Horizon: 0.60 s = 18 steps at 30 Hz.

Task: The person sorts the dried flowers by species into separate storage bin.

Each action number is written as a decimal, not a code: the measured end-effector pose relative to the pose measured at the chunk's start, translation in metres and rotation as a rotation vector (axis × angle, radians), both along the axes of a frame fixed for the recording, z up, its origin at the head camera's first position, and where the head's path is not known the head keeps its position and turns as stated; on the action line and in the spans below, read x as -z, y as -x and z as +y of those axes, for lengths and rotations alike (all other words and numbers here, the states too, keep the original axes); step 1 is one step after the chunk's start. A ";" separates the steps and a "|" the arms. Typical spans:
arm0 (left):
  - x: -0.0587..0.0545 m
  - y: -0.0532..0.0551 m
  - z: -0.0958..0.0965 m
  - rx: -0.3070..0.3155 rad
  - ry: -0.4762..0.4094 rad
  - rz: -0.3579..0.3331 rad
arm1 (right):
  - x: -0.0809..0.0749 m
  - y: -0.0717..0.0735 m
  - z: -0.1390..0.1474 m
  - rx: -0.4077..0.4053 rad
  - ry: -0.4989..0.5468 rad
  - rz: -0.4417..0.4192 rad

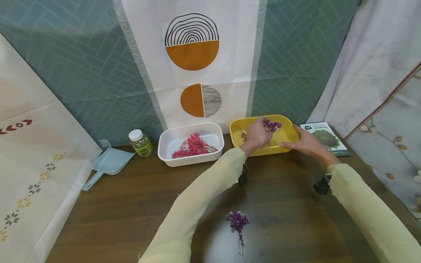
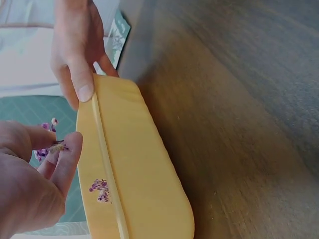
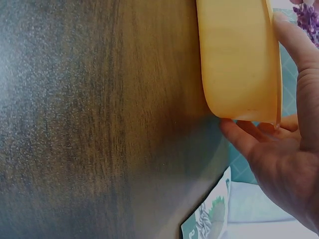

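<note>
Over the yellow tray (image 1: 286, 146), my left hand (image 1: 258, 133) pinches a small bunch of purple dried flowers (image 1: 272, 126) between thumb and fingers. More purple sprigs (image 2: 101, 190) lie inside the tray, partly hidden behind that hand in the head view. My right hand (image 1: 305, 141) holds the tray's right end, its thumb at the front rim and its fingers around the end wall, as the right wrist view shows. Another tied bunch of purple dried flowers (image 1: 238, 221) lies on the table nearer to me, between my forearms.
Left of the yellow tray stands a white tray (image 1: 194, 160) with pink dried flowers (image 1: 193, 145). Farther left are a lidded jar (image 1: 141, 143) and a light blue dustpan (image 1: 112, 160). A booklet with a green picture (image 1: 325, 138) lies right of my right hand. Curtains line the table's back and sides.
</note>
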State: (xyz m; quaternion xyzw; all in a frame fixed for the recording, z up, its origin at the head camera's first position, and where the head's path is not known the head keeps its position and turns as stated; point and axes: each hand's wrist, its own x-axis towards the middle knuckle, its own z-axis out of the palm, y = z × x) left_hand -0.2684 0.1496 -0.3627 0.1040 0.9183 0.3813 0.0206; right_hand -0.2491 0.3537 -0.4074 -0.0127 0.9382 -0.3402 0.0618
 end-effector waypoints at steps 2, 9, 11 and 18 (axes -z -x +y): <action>0.002 0.002 0.002 -0.008 -0.007 0.002 | 0.001 0.000 0.000 0.000 0.000 0.000; 0.009 0.010 0.009 -0.036 0.007 0.013 | 0.000 0.001 -0.002 -0.003 0.022 -0.010; 0.011 0.011 0.010 -0.038 -0.006 0.006 | 0.000 0.000 -0.002 -0.004 0.027 -0.004; 0.014 0.011 0.016 0.054 -0.021 -0.030 | 0.002 -0.001 0.002 0.001 0.053 0.029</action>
